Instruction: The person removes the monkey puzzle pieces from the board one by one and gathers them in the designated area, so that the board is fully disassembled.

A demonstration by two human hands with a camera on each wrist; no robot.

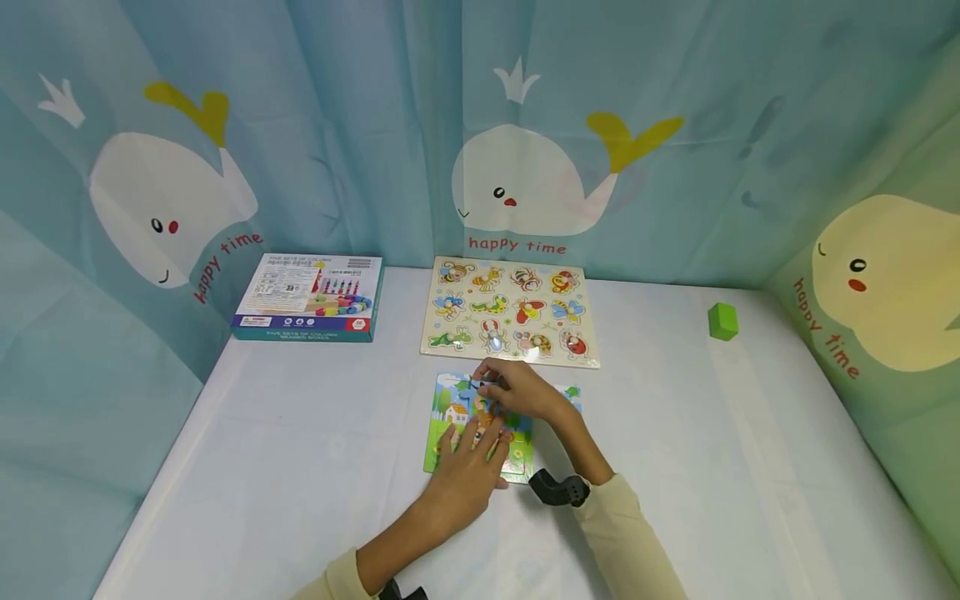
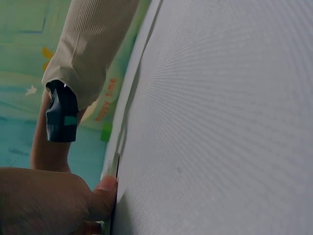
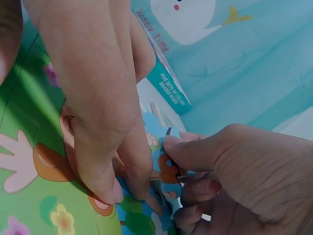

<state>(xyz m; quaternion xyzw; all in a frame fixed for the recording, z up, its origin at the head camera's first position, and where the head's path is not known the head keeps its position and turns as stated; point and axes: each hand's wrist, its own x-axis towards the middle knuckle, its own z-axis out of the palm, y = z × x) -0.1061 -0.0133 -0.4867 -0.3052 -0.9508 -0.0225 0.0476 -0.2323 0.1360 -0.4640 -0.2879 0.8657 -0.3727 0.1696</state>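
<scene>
Nearest the head camera, two beige sleeves (image 1: pixel 628 533) reach in from the bottom edge, with a black wrist strap (image 1: pixel 558 489) at the right cuff and part of another at the left. Beyond them, a jigsaw puzzle (image 1: pixel 517 457) lies flat on the white-covered table (image 1: pixel 300 467), near its middle, printed with a small house, trees, flowers and a brown animal figure.

The left hand (image 1: pixel 463 482) is laid over the puzzle, unclenched, its fingers spread with their tips pressing the printed surface; the left wrist view shows the thumb against the board's edge. The right hand (image 1: pixel 513 387) is at the far side of the puzzle, pinching a blue-and-brown puzzle piece (image 3: pixel 168 169) between thumb and fingers, just beside the left fingertips. Fingers hide whether that piece is seated.

Just behind the puzzle lies an insect picture board (image 1: pixel 510 310) with three rows of four figures, among them bees, a caterpillar and a ladybird. To its left, well apart, is a flat box (image 1: pixel 307 298) lettered "Five Sets of Column Beaded Boxes"; far to the right stands a green block (image 1: pixel 723 322). A blue-green curtain (image 1: pixel 360 125) printed with whales and "happy time" surrounds the table's back and sides.
</scene>
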